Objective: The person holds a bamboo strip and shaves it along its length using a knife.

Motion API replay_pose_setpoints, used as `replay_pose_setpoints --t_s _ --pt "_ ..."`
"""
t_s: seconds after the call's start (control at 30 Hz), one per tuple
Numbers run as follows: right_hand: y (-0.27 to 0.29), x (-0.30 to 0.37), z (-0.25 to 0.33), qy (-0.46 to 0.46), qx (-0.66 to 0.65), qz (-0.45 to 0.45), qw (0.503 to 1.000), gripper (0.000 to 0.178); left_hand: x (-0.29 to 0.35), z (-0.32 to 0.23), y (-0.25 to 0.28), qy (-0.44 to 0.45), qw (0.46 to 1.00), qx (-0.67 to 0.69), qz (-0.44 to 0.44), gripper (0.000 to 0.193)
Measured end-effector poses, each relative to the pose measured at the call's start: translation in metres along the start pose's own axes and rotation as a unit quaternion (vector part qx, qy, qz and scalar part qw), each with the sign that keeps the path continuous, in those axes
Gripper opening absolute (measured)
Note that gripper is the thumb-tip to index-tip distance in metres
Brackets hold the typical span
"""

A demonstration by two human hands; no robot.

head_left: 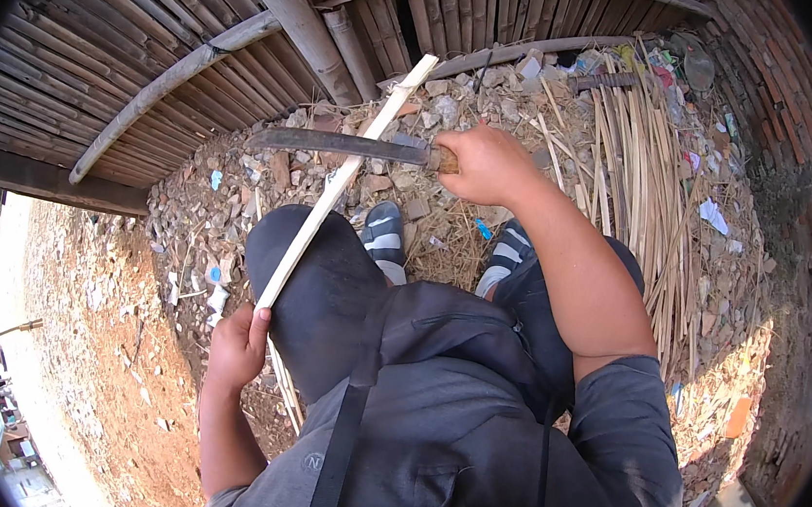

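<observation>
My left hand (238, 343) is closed around the lower end of a long pale strip of split bamboo or wood (317, 216). The strip slants up and away, past my left knee, its far end over the rubble. In my right hand (489, 167) is the handle of a machete (338, 143), fingers wrapped round it. Its long dark blade points left and crosses the strip at its upper half. Whether the edge touches or bites into the strip I cannot tell.
A pile of similar pale strips (643, 179) lies on the right. A bamboo-slat wall (102, 58) with poles stands ahead and left, a brick wall (783, 94) at right. Broken stones and litter cover the ground around my sandalled feet (386, 237). Bare sunlit earth (96, 321) stretches left.
</observation>
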State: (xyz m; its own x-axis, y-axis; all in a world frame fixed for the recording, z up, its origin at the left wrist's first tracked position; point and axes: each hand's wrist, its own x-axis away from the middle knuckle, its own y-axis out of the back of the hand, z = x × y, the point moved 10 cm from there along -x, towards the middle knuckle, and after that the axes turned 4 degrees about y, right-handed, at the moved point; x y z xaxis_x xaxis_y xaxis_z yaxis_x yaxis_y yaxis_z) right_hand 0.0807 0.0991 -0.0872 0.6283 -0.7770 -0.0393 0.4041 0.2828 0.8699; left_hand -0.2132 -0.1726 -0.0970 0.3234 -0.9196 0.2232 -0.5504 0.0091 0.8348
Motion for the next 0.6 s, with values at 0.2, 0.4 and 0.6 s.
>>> replay_pose_setpoints --t_s 0.2,0.4,0.6 --pt "-0.007 -0.008 -0.026 -0.034 -0.086 0.032 0.995 0.04 0.0 0.003 -0.003 -0.059 0.996 -0.018 -0.059 0.044" --pt "0.012 -0.004 -0.057 -0.115 -0.108 -0.067 0.985 0.049 -0.001 -0.003 0.002 -0.048 0.997 -0.025 -0.05 0.043" --pt "0.0 0.002 0.037 0.023 0.079 0.103 0.991 0.037 -0.001 0.011 -0.003 -0.043 0.995 -0.06 -0.073 0.044"
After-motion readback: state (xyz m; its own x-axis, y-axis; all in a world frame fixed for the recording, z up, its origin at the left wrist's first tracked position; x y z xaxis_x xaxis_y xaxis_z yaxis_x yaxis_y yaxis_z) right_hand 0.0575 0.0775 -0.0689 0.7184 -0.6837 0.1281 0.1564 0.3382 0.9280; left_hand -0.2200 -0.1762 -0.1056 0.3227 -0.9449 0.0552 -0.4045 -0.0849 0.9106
